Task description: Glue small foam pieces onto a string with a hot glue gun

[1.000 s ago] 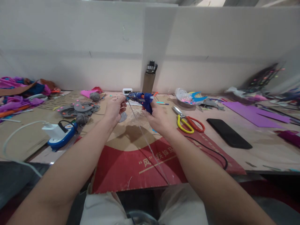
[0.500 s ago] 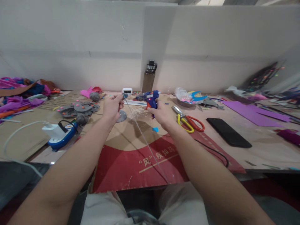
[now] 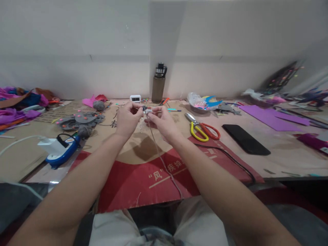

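Note:
Both my hands are raised over the cardboard mat [image 3: 133,177] at mid-table. My left hand [image 3: 127,118] is closed, its fingertips pinching a small grey piece [image 3: 145,109]. My right hand [image 3: 161,122] is closed too and pinches the same piece from the right side. A thin clear strand [image 3: 164,162] hangs from the piece and runs down toward my lap. No glue gun shows; a black cord [image 3: 228,159] trails across the mat under my right forearm.
Yellow-and-red scissors [image 3: 202,130] and a black phone [image 3: 244,139] lie to the right. A brown bottle [image 3: 158,83] and a small white clock [image 3: 135,98] stand by the wall. Grey felt pieces [image 3: 82,120] and a blue power strip [image 3: 61,152] lie left; purple sheets [image 3: 269,116] far right.
My right hand held a blue glue gun near the left hand; the gun is now out of it and out of sight. The right hand has moved left to pinch the grey piece.

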`<control>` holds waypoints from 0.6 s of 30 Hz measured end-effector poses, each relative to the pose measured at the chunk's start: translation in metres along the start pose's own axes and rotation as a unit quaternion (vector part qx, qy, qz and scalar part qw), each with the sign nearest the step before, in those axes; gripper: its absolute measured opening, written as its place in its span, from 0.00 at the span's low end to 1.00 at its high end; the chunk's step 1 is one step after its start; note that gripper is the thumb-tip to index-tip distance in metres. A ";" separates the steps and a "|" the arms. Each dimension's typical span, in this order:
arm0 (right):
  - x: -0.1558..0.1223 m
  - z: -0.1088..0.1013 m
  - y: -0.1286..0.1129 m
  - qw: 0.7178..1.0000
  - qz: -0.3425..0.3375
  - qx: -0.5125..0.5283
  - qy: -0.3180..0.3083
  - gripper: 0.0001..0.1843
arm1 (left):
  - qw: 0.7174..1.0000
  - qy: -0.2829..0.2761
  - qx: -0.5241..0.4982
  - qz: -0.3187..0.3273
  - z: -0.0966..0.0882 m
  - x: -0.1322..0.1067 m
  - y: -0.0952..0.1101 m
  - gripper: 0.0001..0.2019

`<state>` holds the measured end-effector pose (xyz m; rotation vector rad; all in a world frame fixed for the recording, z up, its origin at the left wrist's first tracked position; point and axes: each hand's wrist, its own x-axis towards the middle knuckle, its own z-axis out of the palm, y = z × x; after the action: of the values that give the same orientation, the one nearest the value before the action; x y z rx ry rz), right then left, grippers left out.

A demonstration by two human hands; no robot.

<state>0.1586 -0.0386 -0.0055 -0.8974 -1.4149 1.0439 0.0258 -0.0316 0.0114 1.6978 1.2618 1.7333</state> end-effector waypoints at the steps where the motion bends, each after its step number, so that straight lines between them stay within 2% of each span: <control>1: -0.002 0.005 -0.001 0.999 0.006 0.031 -0.012 0.14 | 1.000 -0.006 0.009 0.007 0.001 -0.001 0.001 0.02; 4: -0.002 0.009 0.001 1.000 -0.017 0.003 0.002 0.11 | 0.999 -0.030 -0.006 -0.014 0.005 -0.004 0.002 0.01; 7: 0.001 0.002 0.003 0.996 -0.066 -0.057 0.032 0.05 | 0.992 -0.058 -0.090 -0.072 0.010 -0.005 0.004 0.02; 10: 0.004 -0.005 0.003 0.990 -0.098 -0.086 0.055 0.06 | 0.976 -0.077 -0.167 -0.115 0.014 -0.006 0.004 0.02; 14: 0.003 -0.008 0.001 0.987 -0.095 -0.117 0.064 0.06 | 0.961 -0.086 -0.213 -0.154 0.015 -0.007 0.005 0.04; 18: 0.003 -0.009 0.001 0.985 -0.097 -0.130 0.065 0.07 | 0.957 -0.107 -0.220 -0.154 0.013 -0.006 0.004 0.04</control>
<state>0.1674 -0.0346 -0.0055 -0.9729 -1.5159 0.6530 0.0407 -0.0345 0.0093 1.3084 0.9020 1.4636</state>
